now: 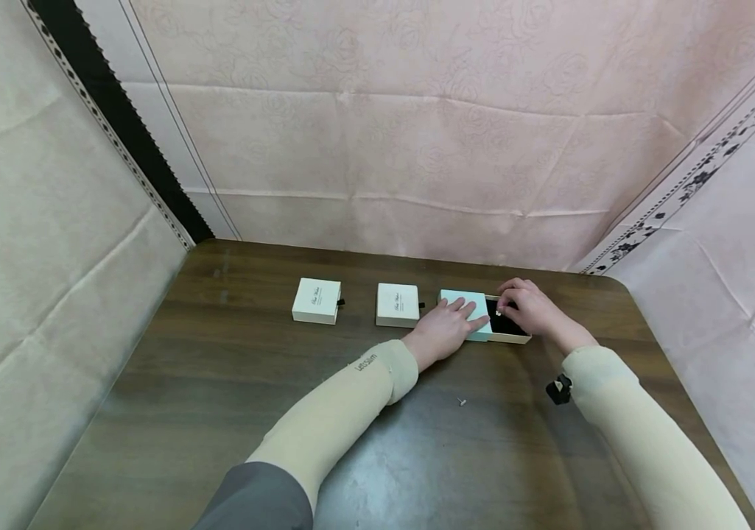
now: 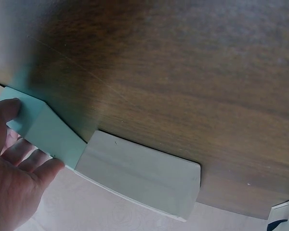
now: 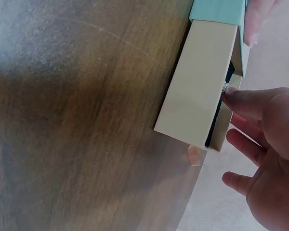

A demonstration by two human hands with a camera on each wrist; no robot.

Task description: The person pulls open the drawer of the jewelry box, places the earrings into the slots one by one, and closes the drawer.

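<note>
A teal drawer box (image 1: pixel 476 336) stands at the right of the row, its cream drawer (image 3: pixel 197 82) with black lining pulled partway out to the right. My left hand (image 1: pixel 442 331) rests on the teal sleeve with its fingers spread over the top; in the left wrist view the thumb lies against the teal side. Over the drawer, my right hand (image 1: pixel 532 309) pinches a tiny sparkling stud earring (image 3: pixel 226 87) between thumb and a finger, mostly hidden by the fingertips. Another small silver piece, like an earring (image 1: pixel 462 402), lies on the table between the forearms.
Left of the teal box are two closed white boxes, the middle one (image 1: pixel 398 300) and the far left one (image 1: pixel 317 298), each with lettering and a black tab on its right. A peach ribbon (image 3: pixel 194 156) sticks out of the drawer's end. Pale curtains surround the brown table (image 1: pixel 231 383).
</note>
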